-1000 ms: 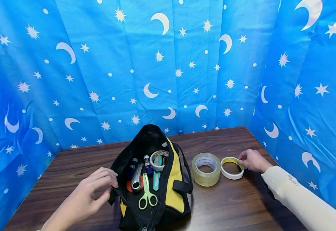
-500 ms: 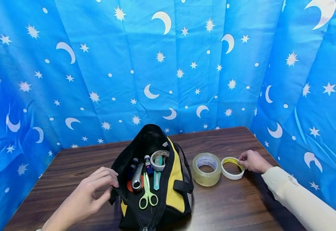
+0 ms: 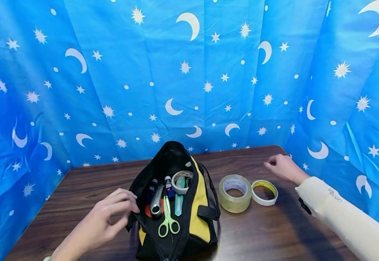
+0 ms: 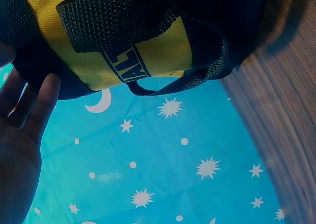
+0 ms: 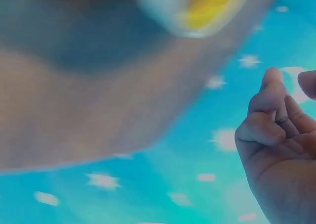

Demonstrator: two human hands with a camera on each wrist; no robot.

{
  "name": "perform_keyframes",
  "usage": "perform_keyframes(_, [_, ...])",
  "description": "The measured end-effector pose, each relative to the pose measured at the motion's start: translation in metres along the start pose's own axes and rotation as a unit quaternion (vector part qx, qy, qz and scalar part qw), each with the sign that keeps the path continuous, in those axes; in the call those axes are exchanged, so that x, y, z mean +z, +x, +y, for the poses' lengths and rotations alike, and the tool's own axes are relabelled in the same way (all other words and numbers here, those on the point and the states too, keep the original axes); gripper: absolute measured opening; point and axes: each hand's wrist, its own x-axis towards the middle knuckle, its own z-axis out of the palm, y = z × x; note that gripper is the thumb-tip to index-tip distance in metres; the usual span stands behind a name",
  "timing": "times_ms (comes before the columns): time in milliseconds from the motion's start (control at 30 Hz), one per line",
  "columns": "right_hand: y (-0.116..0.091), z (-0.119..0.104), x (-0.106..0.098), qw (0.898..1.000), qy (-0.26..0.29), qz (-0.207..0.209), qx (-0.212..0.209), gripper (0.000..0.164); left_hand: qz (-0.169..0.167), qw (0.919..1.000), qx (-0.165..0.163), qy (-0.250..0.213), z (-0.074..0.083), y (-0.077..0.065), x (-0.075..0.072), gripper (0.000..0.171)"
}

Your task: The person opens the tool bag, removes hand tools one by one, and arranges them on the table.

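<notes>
A black and yellow tool bag (image 3: 197, 219) stands unzipped on the table. My left hand (image 3: 106, 214) grips the left edge of its opening between thumb and fingers; the left wrist view shows the fingers (image 4: 47, 98) at the black rim. Inside lie green-handled scissors (image 3: 168, 221), a silver tool (image 3: 156, 204), a teal utility knife (image 3: 178, 204), a white tape roll (image 3: 180, 189) and blue tubes (image 3: 169, 186). My right hand (image 3: 285, 168) hovers, fingers loosely bent and holding nothing, just beyond a white masking tape roll (image 3: 264, 200). A wide clear packing tape roll (image 3: 235, 203) sits beside that roll.
The dark wooden table (image 3: 251, 235) carries the bag and both loose rolls. Behind it and at both sides hangs a blue curtain (image 3: 137, 65) with white moons and stars. A black strap handle (image 3: 209, 212) sticks out from the bag's right side.
My right hand has let go of the white masking tape roll and lifted up and away from it. The left hand keeps its grip on the bag's edge. The view has shifted slightly.
</notes>
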Motion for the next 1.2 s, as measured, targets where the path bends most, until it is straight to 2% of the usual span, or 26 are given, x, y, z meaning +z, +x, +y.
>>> perform_keyframes(167, [0.018,-0.057,-0.019,0.999,0.001,-0.003,-0.049,0.02,-0.002,1.0,0.004,-0.007,0.006,0.008,-0.002,0.043])
perform_keyframes(300, [0.023,-0.096,-0.022,0.996,0.009,-0.003,-0.092,0.017,0.001,1.0,-0.004,-0.005,0.01,0.008,-0.003,0.042])
perform_keyframes(433, [0.025,-0.123,-0.021,0.992,0.005,0.0,-0.129,0.013,0.004,0.9999,-0.01,-0.002,0.013,0.006,-0.002,0.039])
perform_keyframes(600, [0.024,-0.15,-0.017,0.985,0.001,-0.003,-0.171,0.012,0.007,1.0,0.002,-0.002,0.015,0.004,0.0,0.037])
perform_keyframes(733, [0.02,-0.179,-0.013,0.976,-0.003,0.004,-0.218,0.009,0.005,1.0,0.004,-0.006,0.011,-0.003,0.002,0.033])
perform_keyframes(833, [0.015,-0.21,-0.009,0.964,-0.013,0.007,-0.264,0.007,-0.002,1.0,0.001,-0.007,0.004,-0.011,0.002,0.035])
perform_keyframes(933, [0.01,-0.245,-0.001,0.953,-0.03,-0.021,-0.3,0.006,-0.011,0.9999,-0.003,-0.006,-0.002,-0.02,0.003,0.035])
perform_keyframes(1033, [0.007,-0.279,0.01,0.945,-0.042,-0.075,-0.317,0.007,-0.016,0.9998,-0.001,-0.009,-0.005,-0.025,0.002,0.032])
perform_keyframes(1100, [0.007,-0.296,0.021,0.939,-0.051,-0.107,-0.322,0.008,-0.018,0.9998,0.0,-0.011,-0.005,-0.027,0.002,0.03])
perform_keyframes(1200, [0.01,-0.313,0.039,0.935,-0.074,-0.133,-0.321,0.01,-0.024,0.9996,0.001,-0.013,-0.003,-0.029,0.001,0.029])
